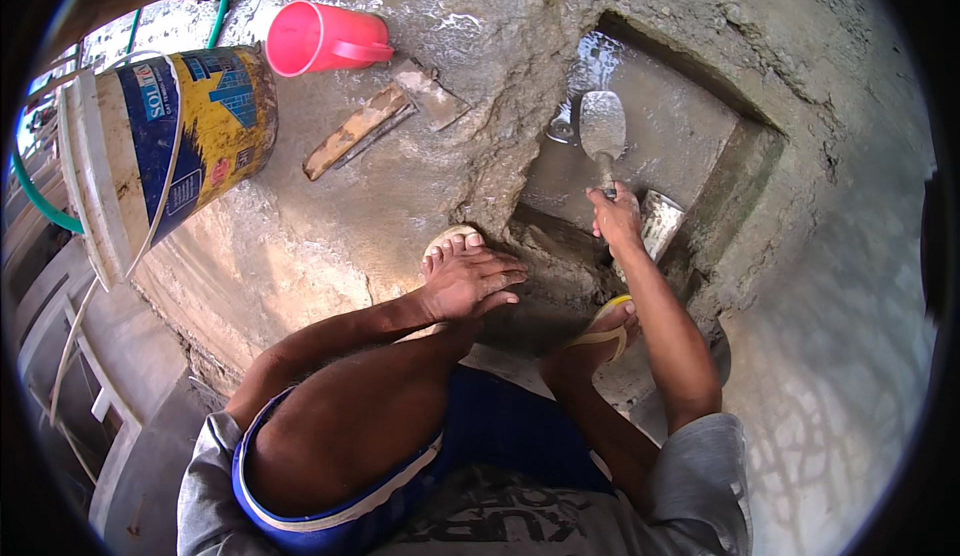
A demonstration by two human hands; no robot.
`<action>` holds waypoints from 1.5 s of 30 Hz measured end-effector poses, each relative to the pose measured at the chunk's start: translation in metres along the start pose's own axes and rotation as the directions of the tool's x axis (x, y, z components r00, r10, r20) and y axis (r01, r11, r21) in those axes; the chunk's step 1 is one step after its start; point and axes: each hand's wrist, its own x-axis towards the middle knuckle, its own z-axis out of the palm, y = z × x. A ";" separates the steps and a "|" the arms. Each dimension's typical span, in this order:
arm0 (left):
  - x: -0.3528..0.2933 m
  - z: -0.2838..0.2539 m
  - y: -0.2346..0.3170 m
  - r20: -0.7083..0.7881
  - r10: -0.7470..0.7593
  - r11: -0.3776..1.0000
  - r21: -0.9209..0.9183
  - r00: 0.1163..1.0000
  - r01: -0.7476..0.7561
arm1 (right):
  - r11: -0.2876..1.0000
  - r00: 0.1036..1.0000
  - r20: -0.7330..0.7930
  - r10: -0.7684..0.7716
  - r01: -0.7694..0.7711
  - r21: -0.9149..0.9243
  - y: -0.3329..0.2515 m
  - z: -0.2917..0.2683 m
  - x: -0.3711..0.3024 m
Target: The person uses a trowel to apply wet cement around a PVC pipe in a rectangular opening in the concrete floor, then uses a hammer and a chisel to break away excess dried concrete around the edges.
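My right hand (616, 216) is closed around the handle of a trowel (603, 126). Its rounded, cement-smeared blade points away from me and lies over the wet floor of a square recess (665, 141). Just left of the blade is a small round drain fitting (562, 124). Close beside my right hand, a whitish, cement-stained cylinder (661, 224) leans at the recess's near side. My left hand (470, 281) rests with its fingers stretched out and holds nothing. It lies at my left shin, just above my bare toes.
A blue and yellow bucket (200, 136) lies tipped on its side at the left. Beyond it is a pink mug (330, 40), also on its side. A wooden-handled tool (360, 131) lies on the wet cement. Rough, broken edges border the recess. A green hose (221, 1) runs at far left.
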 end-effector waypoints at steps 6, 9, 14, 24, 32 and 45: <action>-0.003 -0.037 -0.008 -0.543 -0.429 0.897 -0.353 0.722 0.267 | 0.885 0.850 -0.259 -0.459 0.462 -0.053 -0.075 -0.015 -0.030; 0.007 -0.081 -0.035 -0.801 -0.355 0.926 -0.233 0.481 0.295 | 0.730 0.611 -0.426 -0.667 0.651 -0.208 -0.152 -0.081 0.015; 0.028 -0.179 -0.078 -0.941 -0.277 0.940 -0.224 0.195 0.256 | 0.195 -0.112 -0.244 -0.963 0.331 -0.923 -0.249 -0.136 0.043; 0.055 -0.249 -0.100 -0.920 -0.263 0.964 -0.264 0.292 0.037 | 0.447 0.442 0.080 -0.893 0.893 0.051 -0.258 0.176 -0.069; 0.054 -0.226 -0.017 -0.731 0.169 0.983 0.078 0.661 -0.164 | 0.583 0.547 0.215 -0.809 0.793 0.177 -0.185 0.038 -0.112; -0.014 -0.173 -0.087 -0.635 -0.345 0.798 0.190 0.692 0.572 | 0.696 0.575 -0.493 -0.653 0.198 -0.691 -0.048 -0.017 0.117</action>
